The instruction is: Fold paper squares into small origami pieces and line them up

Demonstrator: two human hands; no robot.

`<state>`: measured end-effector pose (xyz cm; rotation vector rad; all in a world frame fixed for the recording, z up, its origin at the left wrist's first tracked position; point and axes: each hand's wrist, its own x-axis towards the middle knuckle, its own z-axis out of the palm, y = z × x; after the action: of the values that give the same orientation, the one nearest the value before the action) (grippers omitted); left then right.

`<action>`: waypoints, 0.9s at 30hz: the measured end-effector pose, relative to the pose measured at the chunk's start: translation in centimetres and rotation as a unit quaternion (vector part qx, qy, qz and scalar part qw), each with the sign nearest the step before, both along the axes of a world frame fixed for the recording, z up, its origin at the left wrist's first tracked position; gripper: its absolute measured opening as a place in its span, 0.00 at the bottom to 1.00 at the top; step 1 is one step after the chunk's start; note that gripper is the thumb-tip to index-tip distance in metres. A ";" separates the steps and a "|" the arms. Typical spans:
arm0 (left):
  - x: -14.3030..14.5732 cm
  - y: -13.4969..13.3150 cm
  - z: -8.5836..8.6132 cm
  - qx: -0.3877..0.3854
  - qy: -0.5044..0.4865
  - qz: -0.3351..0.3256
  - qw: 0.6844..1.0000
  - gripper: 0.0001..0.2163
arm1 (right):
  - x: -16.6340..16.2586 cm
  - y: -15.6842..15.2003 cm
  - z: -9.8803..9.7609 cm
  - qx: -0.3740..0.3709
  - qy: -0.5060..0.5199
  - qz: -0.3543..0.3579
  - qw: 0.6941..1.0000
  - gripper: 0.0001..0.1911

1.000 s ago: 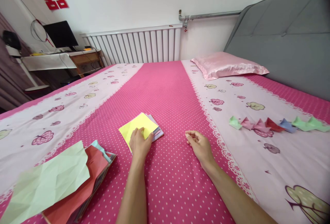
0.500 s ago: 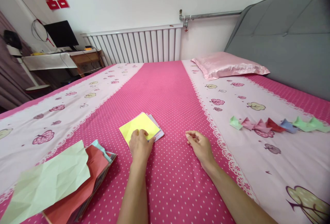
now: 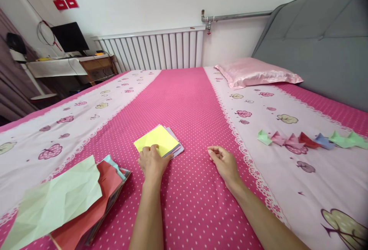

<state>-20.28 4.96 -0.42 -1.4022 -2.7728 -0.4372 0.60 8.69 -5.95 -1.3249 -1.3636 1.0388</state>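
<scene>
A small stack of square coloured paper (image 3: 161,138), yellow sheet on top and paler sheets showing at the right, lies in the middle of the pink bedspread. My left hand (image 3: 153,162) is at its near edge, fingers curled over the yellow sheet and thumb along the near right side. What lies under the fingers is hidden. To the right, apart from the stack, my right hand (image 3: 223,162) rests above the bedspread with thumb and fingertips pressed together. Nothing shows between them.
Crumpled larger paper, pale green (image 3: 61,196) over red (image 3: 110,183), lies at the lower left. A row of folded paper pieces (image 3: 309,139) in green, pink, red and blue stands at the right. Farther back are a pink pillow (image 3: 255,73) and the grey headboard (image 3: 319,46).
My left hand has slid slightly left and nearer along the stack's edge, baring more of the yellow sheet. My right hand stays in about the same place, and the view has shifted slightly.
</scene>
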 end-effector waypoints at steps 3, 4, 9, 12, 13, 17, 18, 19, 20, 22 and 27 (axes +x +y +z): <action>-0.2 0.1 -0.1 -0.011 -0.010 0.000 1.000 0.25 | 0.0 0.0 0.0 -0.001 -0.001 -0.001 1.000 0.18; -0.2 0.2 -0.1 -0.011 -0.011 -0.001 1.000 0.24 | 0.0 0.0 0.0 -0.002 -0.004 0.000 1.000 0.18; -0.4 0.2 0.0 -0.011 -0.025 0.003 1.000 0.20 | 0.0 0.0 0.1 0.003 -0.003 0.002 1.000 0.18; -0.6 0.1 0.1 -0.014 -0.034 0.005 0.999 0.20 | 0.0 -0.1 0.1 0.003 -0.010 0.001 1.000 0.18; -0.7 0.1 0.1 -0.015 -0.035 0.004 0.999 0.21 | 0.0 -0.1 0.1 0.004 -0.013 0.001 1.000 0.18; -0.9 0.1 0.1 -0.010 -0.039 -0.004 0.999 0.29 | 0.1 -0.1 0.1 0.001 -0.022 0.003 1.000 0.17; -1.0 0.1 0.1 -0.010 -0.043 -0.005 0.999 0.29 | 0.1 -0.1 0.2 0.000 -0.023 0.004 1.000 0.17; -1.0 0.1 0.1 -0.011 -0.047 -0.007 0.999 0.29 | 0.0 -0.2 0.2 0.000 -0.023 0.005 1.000 0.17; -1.1 0.1 0.1 -0.014 -0.052 -0.009 0.999 0.28 | 0.0 -0.2 0.3 0.001 -0.022 0.005 1.000 0.17; -1.2 0.1 0.1 -0.019 -0.065 -0.012 0.998 0.26 | 0.0 -0.2 0.4 0.003 -0.018 0.003 1.000 0.17; -1.9 0.1 -0.2 -0.002 -0.111 -0.024 0.993 0.25 | -0.1 -0.2 0.4 0.004 -0.010 0.003 1.000 0.17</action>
<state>-22.18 5.04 -0.60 -1.5121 -2.9156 -0.6261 0.53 8.53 -5.59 -1.3298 -1.3860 1.0242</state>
